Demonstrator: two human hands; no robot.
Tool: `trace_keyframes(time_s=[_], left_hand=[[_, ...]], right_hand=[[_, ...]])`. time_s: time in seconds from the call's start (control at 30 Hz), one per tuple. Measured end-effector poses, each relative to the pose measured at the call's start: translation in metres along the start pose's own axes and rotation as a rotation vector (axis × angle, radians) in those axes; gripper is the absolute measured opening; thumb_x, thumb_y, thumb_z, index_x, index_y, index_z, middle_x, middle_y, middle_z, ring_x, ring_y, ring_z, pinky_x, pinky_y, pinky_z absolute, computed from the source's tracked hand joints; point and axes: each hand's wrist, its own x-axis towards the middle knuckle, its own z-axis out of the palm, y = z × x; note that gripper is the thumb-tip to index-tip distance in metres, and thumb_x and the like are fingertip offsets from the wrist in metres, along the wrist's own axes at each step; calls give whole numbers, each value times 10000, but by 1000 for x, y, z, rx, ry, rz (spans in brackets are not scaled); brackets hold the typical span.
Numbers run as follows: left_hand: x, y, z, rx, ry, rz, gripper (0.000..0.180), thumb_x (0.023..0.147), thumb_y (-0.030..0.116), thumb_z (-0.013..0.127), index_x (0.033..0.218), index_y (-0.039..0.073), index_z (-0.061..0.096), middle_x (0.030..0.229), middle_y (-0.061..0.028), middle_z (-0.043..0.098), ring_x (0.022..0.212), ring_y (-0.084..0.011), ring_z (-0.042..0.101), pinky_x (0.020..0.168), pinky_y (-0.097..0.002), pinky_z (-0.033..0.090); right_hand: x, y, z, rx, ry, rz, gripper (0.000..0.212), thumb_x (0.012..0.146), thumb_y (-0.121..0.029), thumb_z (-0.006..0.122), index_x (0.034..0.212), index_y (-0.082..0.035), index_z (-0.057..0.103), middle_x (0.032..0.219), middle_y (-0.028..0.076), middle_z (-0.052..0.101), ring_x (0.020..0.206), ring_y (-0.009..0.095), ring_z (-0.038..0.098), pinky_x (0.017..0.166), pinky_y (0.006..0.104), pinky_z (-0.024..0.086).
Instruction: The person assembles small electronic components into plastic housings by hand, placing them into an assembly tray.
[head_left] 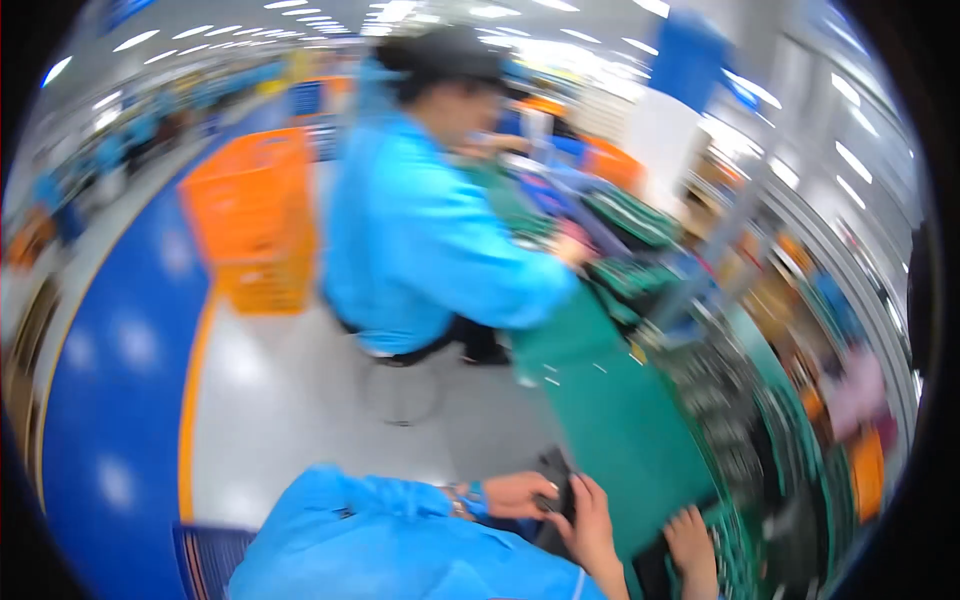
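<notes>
In the lower middle, my left hand point(516, 495), below a blue sleeve and a wristband, is closed on a small dark part point(554, 468). My right hand point(588, 520) comes up from the lower edge and closes on the same part from the other side. Blur hides what kind of part it is. Both hands are over the near edge of a green work mat point(625, 420). To the right, another bare hand point(692, 545), seemingly another person's, rests by green circuit boards point(735, 530).
A co-worker in a blue jacket point(420, 220) sits on a stool ahead, bent over the same bench. Orange crates point(255, 220) stand on the floor at left, beside a blue walkway point(120, 380). Dark trays and boards point(720, 400) line the right side below a metal frame.
</notes>
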Motion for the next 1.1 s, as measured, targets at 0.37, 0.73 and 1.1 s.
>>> trace_keyframes(time_s=[0.37,0.73,1.1], left_hand=[[-64,-1,-14,-1270,394,-903,102,877,53,499,968,11,517,899,-71,564,783,-169,589,611,-281,504],[-1,53,-4,-1319,311,-1010,201,885,75,532,1043,-3,437,975,-93,529,832,-198,591,666,-309,531],[-11,18,10,-1482,172,-1076,206,877,59,533,1055,-20,466,1000,-123,556,823,-220,608,667,-322,527]], right_hand=[[30,-9,59,102,-76,-415,679,710,-138,718,1294,-15,393,1237,263,435,1093,445,446,929,488,393],[10,1,36,12,49,-288,697,728,-184,716,1310,-10,374,1238,250,456,1099,434,444,949,481,374],[1,11,36,-36,16,-254,693,731,-189,705,1310,-1,374,1212,251,473,1068,428,461,930,484,381]])
